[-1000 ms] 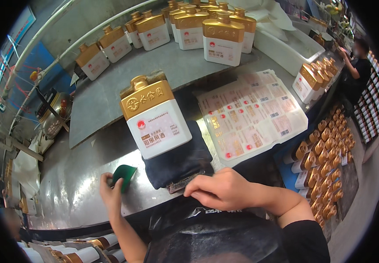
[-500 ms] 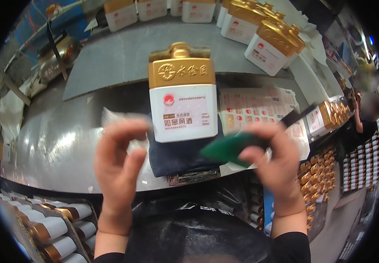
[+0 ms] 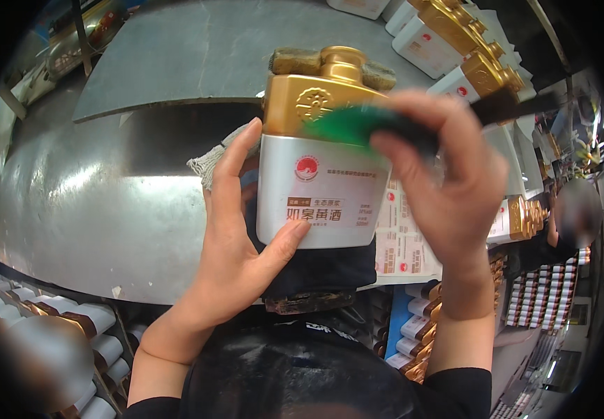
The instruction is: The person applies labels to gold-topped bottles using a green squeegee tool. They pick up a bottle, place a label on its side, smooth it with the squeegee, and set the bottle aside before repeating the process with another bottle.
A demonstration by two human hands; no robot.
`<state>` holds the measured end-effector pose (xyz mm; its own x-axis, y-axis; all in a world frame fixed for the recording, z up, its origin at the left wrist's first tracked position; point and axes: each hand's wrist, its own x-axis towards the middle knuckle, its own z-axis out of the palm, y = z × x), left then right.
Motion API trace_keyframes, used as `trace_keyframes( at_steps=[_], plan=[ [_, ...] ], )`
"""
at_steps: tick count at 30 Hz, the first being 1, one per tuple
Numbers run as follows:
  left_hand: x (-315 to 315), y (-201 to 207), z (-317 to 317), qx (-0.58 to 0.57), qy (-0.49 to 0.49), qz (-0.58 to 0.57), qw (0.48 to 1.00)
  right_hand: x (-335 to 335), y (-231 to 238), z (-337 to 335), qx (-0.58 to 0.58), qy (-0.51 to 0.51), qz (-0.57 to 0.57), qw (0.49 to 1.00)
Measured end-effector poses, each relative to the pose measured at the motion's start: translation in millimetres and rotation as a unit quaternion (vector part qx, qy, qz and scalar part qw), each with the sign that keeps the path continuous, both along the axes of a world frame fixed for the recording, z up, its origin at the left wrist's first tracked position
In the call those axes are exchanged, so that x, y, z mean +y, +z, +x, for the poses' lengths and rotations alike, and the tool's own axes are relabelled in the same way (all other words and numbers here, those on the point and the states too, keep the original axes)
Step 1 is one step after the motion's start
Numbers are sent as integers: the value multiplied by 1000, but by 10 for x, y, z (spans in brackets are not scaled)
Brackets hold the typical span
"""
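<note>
A flat white bottle [image 3: 323, 185] with a gold shoulder and neck leans on a dark padded cloth [image 3: 316, 274] in front of me. My left hand [image 3: 235, 227] is closed round its lower left side, thumb on the printed front. In my right hand [image 3: 448, 164] is a green-bladed, scraper-like tool [image 3: 351, 124] with a dark handle, smeared by motion. Its blade overlaps the gold shoulder; whether it touches I cannot tell. Behind the bottle's neck sits a worn, padded brown bar [image 3: 296, 61]. A pale knitted cloth [image 3: 212, 157] lies beside my left fingers.
Sheets of printed labels [image 3: 405, 244] lie right of the bottle on the metal table [image 3: 127, 202]. More white-and-gold bottles [image 3: 433, 45] stand at the far right. Crates of bottles [image 3: 85, 318] flank me below the table. A person [image 3: 560, 230] is at the right.
My left hand has moved right and taken hold of the bottle. The right hand has risen, bringing the green tool over the gold shoulder. The view has shifted.
</note>
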<state>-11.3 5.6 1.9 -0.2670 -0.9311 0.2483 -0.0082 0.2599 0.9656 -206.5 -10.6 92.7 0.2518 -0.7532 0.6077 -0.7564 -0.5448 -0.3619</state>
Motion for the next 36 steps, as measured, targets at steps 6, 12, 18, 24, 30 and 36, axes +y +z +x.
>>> trace_keyframes(
  at_steps=[6,12,18,24,30,36],
  plan=[
    [-54,-53,154,126,-9,41,991,341,-146,10,112,165,-20,980],
    [-82,18,96,27,17,-29,999,294,-44,-198,42,67,-56,995],
    [-126,-75,13,-56,25,-88,994,855,-177,-294,138,111,126,976],
    [-102,-32,115,3,16,-34,999,383,-192,-395,52,56,-40,996],
    [-57,-69,254,44,58,-21,997,730,-223,-330,62,157,148,975],
    [-26,-33,262,68,73,-24,995,287,-230,67,125,148,-49,980]
  ],
)
